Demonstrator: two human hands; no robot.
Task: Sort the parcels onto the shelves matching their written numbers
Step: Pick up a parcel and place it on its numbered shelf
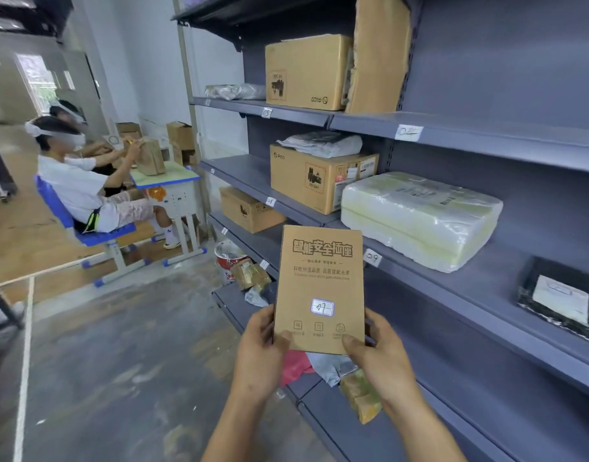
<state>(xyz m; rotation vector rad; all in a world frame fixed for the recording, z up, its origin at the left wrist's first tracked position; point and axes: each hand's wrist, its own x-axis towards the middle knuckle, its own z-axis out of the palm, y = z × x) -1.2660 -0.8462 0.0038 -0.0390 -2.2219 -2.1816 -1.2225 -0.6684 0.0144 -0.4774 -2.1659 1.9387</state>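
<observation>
Left hand (258,348) and right hand (383,358) both grip the lower corners of one brown parcel (319,288) labelled 07.

a parcel storeroom: numbered metal shelves (453,135) holding cartons (306,73).

A: Room on the 09 shelf (486,288)?
B: Bare between plastic-wrapped bundle (419,218) and black parcel (559,301); front edge free too.
A: Higher up?
B: Upper shelf (503,141) open right of the tall carton (379,55); blocked left of it by a box (306,71).
</observation>
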